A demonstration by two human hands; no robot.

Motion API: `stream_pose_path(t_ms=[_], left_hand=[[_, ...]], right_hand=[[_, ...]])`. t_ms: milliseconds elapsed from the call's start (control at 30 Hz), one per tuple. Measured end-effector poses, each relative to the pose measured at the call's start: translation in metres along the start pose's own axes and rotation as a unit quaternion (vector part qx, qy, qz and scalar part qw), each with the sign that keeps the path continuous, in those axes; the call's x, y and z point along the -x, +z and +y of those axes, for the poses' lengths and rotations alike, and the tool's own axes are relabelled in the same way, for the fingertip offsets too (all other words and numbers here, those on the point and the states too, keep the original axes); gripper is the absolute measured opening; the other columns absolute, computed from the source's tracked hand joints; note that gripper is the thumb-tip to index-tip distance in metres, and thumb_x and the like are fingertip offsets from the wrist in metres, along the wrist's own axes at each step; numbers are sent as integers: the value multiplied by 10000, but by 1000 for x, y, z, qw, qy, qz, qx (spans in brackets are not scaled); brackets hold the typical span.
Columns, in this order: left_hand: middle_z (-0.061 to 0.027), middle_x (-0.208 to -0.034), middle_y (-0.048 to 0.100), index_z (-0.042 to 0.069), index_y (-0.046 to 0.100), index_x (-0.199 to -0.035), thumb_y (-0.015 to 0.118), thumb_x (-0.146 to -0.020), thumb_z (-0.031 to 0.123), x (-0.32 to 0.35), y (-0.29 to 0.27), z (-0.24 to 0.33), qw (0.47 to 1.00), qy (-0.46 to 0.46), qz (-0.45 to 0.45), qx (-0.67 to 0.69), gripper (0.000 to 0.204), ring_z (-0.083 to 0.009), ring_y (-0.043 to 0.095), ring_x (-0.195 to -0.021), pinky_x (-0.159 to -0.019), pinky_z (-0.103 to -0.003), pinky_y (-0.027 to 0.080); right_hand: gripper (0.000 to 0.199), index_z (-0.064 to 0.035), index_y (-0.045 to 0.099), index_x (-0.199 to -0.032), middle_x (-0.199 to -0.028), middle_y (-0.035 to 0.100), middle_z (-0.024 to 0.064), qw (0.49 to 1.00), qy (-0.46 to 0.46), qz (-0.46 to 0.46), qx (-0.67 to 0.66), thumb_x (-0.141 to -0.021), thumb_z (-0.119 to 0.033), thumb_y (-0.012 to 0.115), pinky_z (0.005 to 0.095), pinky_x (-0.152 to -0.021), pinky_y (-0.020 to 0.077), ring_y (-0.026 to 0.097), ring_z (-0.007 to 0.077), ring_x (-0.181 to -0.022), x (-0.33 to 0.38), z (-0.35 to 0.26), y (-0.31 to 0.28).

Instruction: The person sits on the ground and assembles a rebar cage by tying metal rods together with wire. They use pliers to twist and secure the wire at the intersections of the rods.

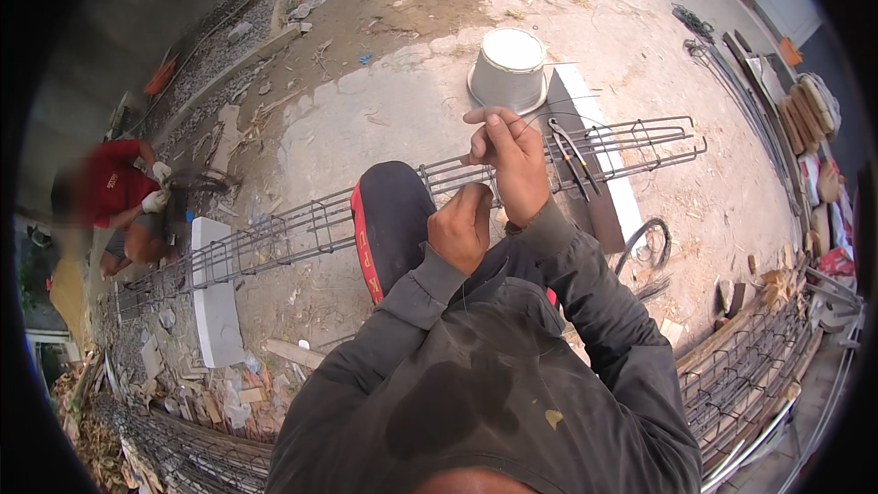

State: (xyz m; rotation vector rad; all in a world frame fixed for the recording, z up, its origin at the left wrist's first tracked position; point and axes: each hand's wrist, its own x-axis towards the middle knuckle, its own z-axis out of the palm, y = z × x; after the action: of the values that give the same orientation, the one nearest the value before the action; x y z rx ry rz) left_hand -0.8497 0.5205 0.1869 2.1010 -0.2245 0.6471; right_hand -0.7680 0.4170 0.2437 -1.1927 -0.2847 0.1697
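Note:
A long rebar cage (pixel 320 227) of thin rods and square ties lies across in front of me, beyond my dark-trousered knee (pixel 395 220). My left hand (pixel 460 230) is curled closed just on the near side of the cage; whatever it holds is hidden. Above the cage my right hand (pixel 514 169) has its fingers bent in and thumb raised, and what is between them is too small to make out. Thin wire strands show near both hands. To the right of my right hand, pincers (pixel 569 154) with dark handles rest on the cage.
White-topped blocks (pixel 215 297) (pixel 599 151) sit under the cage. An upturned pale bucket (pixel 508 69) stands beyond it. At the left, a person in a red shirt (pixel 119 183) and white gloves crouches by the cage's end. A wire coil (pixel 647 247) and more rebar cages (pixel 745 384) lie right.

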Motion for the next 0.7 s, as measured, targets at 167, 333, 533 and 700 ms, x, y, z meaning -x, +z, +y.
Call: stream_pose_path(t_ms=[167, 333, 533, 700], left_hand=[[-199, -1164, 721, -35, 628, -1215, 617, -1023, 248, -24, -38, 2, 986, -95, 61, 126, 342, -298, 741, -984, -809, -376, 586], [-205, -1246, 699, -61, 601, -1311, 559, -1063, 268, -66, -84, 29, 991, -29, -3, 130, 414, -254, 702, -1095, -907, -352, 556], [-176, -1274, 695, -31, 597, -1361, 499, -1078, 151, -42, -79, 25, 947, -117, -63, 293, 351, -222, 670, -1150, -926, -318, 549], [-14, -869, 634, -39, 669, -1244, 510, -1091, 228, -22, -76, 8, 936, -184, -80, 289, 346, -87, 605, -825, -742, -249, 528]], right_hand=[[433, 0, 689, -892, -646, 546, -3, 958, 0, -104, 268, -1092, -320, 477, 311, -555, 391, 459, 104, -568, -30, -23, -18], [566, 12, 674, -786, -599, 582, 32, 904, 96, -319, 270, -1096, -400, 442, 305, -565, 409, 506, 114, -600, -2, -4, -12], [589, 23, 625, -770, -524, 347, -52, 858, 378, -346, 30, -1098, -421, 421, 257, -388, 183, 282, 58, -410, 11, 13, -10], [574, 12, 641, -801, -532, 319, -63, 835, 384, -387, 81, -1092, -443, 447, 256, -406, 183, 266, 58, -426, 32, 37, -5]])
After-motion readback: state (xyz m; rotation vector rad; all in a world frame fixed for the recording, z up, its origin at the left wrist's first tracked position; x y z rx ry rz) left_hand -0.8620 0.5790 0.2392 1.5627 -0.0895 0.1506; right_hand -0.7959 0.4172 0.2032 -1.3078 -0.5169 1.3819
